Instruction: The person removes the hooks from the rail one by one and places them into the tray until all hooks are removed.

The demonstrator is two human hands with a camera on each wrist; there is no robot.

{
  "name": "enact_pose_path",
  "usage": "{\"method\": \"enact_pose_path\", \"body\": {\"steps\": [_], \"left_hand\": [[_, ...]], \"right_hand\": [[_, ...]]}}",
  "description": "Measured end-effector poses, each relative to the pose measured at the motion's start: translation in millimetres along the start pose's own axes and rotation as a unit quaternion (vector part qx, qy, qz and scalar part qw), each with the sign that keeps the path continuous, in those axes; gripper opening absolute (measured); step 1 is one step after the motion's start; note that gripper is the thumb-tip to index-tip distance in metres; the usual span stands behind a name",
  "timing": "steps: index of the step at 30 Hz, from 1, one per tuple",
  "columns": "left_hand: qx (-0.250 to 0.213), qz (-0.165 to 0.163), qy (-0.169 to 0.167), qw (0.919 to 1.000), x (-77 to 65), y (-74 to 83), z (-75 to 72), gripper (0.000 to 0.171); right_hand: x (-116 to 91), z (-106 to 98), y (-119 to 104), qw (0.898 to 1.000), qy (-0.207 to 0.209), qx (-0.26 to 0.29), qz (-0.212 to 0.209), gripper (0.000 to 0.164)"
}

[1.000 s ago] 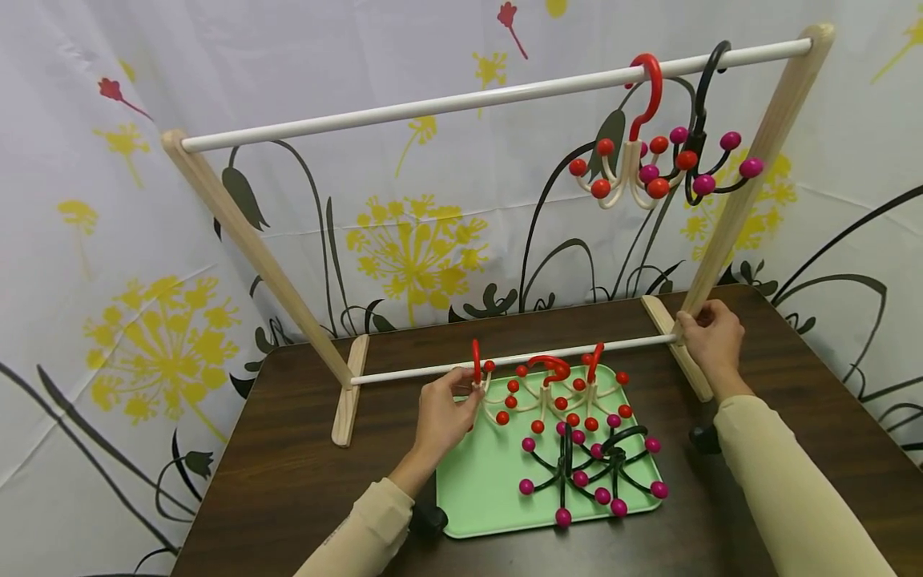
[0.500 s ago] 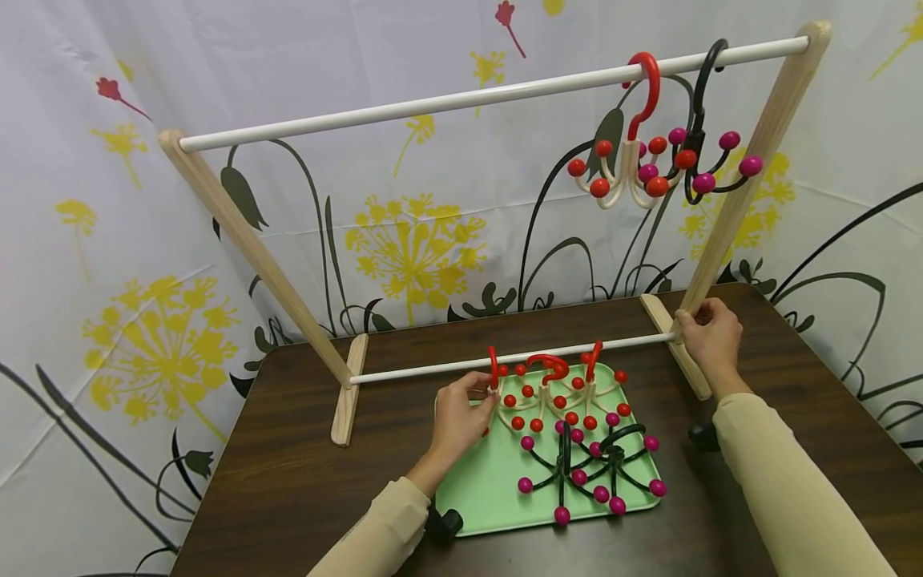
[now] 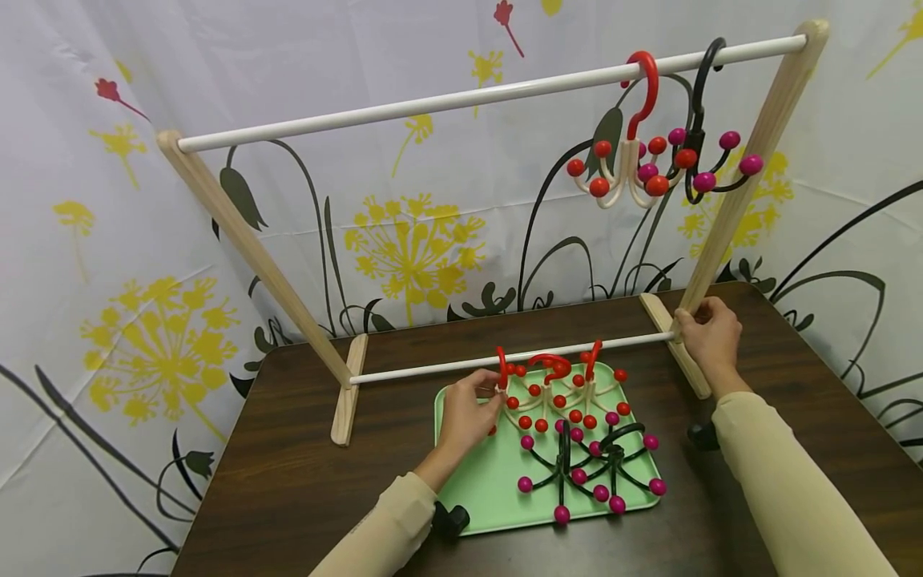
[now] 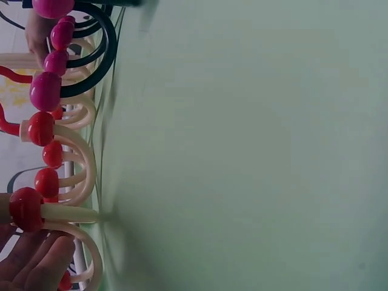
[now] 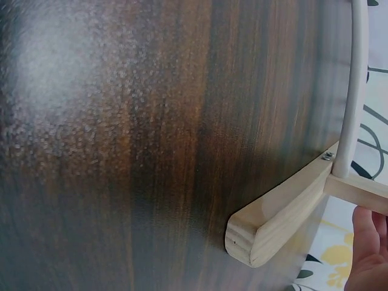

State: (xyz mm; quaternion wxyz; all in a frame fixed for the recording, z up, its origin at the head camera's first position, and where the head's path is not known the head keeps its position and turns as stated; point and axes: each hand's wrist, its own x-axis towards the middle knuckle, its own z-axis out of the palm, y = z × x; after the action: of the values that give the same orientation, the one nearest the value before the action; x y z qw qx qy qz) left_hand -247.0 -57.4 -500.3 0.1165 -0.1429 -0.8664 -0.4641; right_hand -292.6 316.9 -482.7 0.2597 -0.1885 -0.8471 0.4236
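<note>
My left hand [image 3: 469, 413] holds a small hanger [image 3: 502, 370] by its neck, under the red hook. Its cream arms end in red balls and reach down to the green tray [image 3: 483, 505]; in the left wrist view, my fingers [image 4: 51, 260] show just below its red ball [image 4: 26, 210]. Close on its right stand two more red-hooked hangers, one with its hook [image 3: 554, 369] turned sideways. Two black hangers [image 3: 565, 461] with magenta balls occupy the tray's front right. My right hand [image 3: 712, 336] grips the foot of the rack's right wooden post [image 3: 750, 176], with fingertips against the wood.
Above the tray runs the rack's white top rod [image 3: 433, 102], where one red-hooked hanger [image 3: 629, 164] and one black hanger [image 3: 696, 144] hang at the right. A lower rod [image 3: 418, 372] crosses behind the tray. Wooden feet [image 3: 350, 393] stand on the dark table [image 3: 288, 481]. A patterned curtain hangs behind.
My left hand has moved right with the red-hooked hanger, bringing it close beside the other two on the tray. My right hand stays on the post.
</note>
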Motion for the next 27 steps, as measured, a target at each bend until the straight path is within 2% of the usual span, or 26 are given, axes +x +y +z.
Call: {"method": "enact_pose_path", "body": {"steps": [4,18,22,27], "left_hand": [[0.008,0.009,-0.003,0.9999,-0.4,0.4,0.5,0.017],[0.002,0.006,-0.011,0.9999,-0.3,0.4,1.2,0.015],[0.005,0.009,-0.011,0.9999,-0.7,1.7,-1.8,0.016],[-0.013,0.012,-0.017,0.9997,-1.5,4.8,-9.4,0.019]], "right_hand": [[0.5,-0.4,1.0,1.0,0.0,-0.002,0.002,0.028],[-0.2,-1.9,1.3,1.0,-0.003,0.001,0.012,0.029],[-0.1,-0.9,1.6,1.0,-0.004,-0.001,0.009,0.03],[-0.2,0.1,0.5,1.0,0.003,0.004,0.007,0.029]]}}
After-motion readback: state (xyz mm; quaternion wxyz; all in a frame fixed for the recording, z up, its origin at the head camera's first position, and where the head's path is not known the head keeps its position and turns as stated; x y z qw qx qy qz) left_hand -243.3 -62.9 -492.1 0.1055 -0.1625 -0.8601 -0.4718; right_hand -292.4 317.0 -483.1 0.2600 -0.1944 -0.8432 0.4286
